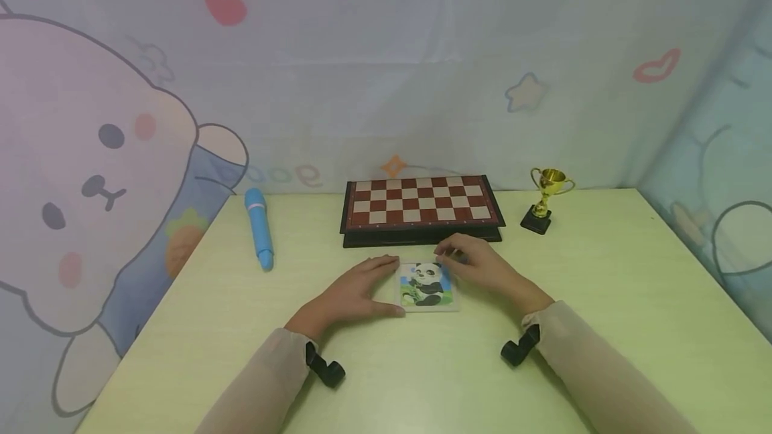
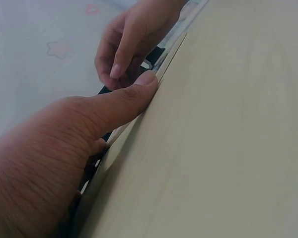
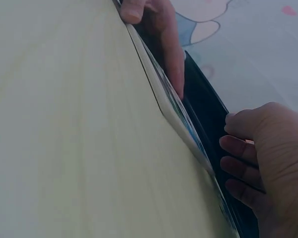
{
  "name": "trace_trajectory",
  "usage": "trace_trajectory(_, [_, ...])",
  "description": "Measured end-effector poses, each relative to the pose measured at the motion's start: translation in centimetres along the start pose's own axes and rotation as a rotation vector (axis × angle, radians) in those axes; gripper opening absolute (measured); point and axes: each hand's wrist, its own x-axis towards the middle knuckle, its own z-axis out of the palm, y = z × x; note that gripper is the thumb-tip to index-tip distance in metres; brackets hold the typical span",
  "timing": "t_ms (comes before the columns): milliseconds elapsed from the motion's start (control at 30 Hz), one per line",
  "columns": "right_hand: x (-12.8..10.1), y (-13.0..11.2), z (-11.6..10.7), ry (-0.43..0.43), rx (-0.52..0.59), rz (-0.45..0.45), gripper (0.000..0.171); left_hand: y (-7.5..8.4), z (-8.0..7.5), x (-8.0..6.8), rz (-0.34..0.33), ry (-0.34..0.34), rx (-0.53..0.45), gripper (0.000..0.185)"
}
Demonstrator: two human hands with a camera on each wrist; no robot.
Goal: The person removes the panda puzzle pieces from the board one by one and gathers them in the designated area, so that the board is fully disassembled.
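Beige sleeves run down to both of my hands, which meet around a small square panda puzzle lying flat on the pale green worktop. My left hand lies with its fingers nearly straight along the puzzle's left edge, the thumb stretched along the near side; the left wrist view shows that thumb pressed against the thin edge of the board. My right hand sits at the puzzle's far right corner with its fingers curled, and they seem to pinch something small there, though I cannot tell what it is or whether it is a piece; the right wrist view shows only the curled fingers just beside the puzzle's raised edge. A black strap clip shows at each wrist. Just behind the puzzle lies a folded chessboard with brown and cream squares and a dark frame. To the right of the chessboard, near it, a small gold trophy stands upright on a black base. Well to the left of the puzzle a blue pen-shaped toy lies on the worktop. Behind everything hangs a pastel curtain printed with a cartoon bunny, hearts and stars.
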Motion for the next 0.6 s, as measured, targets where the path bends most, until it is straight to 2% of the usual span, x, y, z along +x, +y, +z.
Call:
trace_trajectory(267, [2.2,-1.0,2.6,-0.079,-0.08,-0.068,0.012,0.0,0.0,0.1,-0.004,-0.007,-0.003,0.103])
trace_trajectory(600, [2.3,-0.8,3.4,-0.086,-0.081,-0.079,0.008,0.0,0.0,0.0,-0.005,-0.007,-0.01,0.102])
